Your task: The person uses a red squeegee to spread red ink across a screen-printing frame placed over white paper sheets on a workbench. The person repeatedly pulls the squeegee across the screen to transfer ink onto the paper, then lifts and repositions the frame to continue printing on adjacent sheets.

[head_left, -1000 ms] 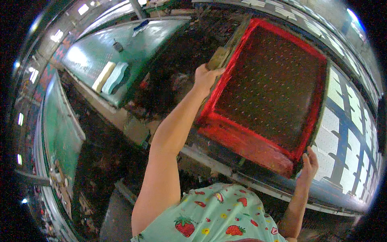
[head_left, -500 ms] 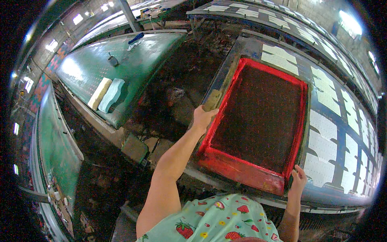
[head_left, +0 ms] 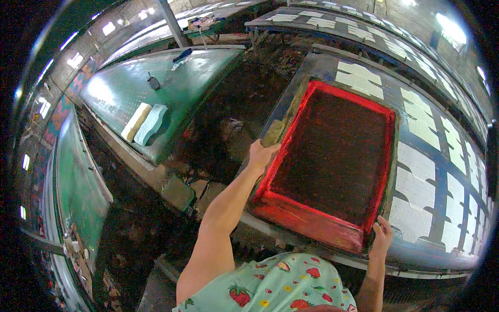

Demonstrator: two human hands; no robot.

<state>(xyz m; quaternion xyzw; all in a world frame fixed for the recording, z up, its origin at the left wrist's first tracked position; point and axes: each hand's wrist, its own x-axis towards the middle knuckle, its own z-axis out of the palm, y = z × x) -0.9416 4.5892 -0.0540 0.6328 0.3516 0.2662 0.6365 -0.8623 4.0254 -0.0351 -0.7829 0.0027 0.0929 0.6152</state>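
Observation:
A large screen-printing frame (head_left: pixel 306 221) with a dark mesh (head_left: pixel 338 151) and a red, ink-stained border lies over the near end of a long dark table (head_left: pixel 318 63). My left hand (head_left: pixel 262 156) grips its left side, with the thumb over the edge. Lower down on the right side, my right hand (head_left: pixel 382 236) is curled at the frame's near right corner; some of its fingertips are hidden. White cut fabric pieces (head_left: pixel 415 169) lie flat in rows on the table, just right of the frame and beyond it.
On a green table (head_left: pixel 200 67) to the left lie a cream folded cloth (head_left: pixel 136 122), a light blue one (head_left: pixel 150 125) and a dark pot (head_left: pixel 153 82). Another green table (head_left: pixel 78 187) runs along the far left. More tables with white pieces (head_left: pixel 358 31) stand behind. A dark aisle separates the tables.
The view has shifted slightly, so the tables on the left appear a little lower and further right. Both hands stay on the frame, which shows little movement over the table.

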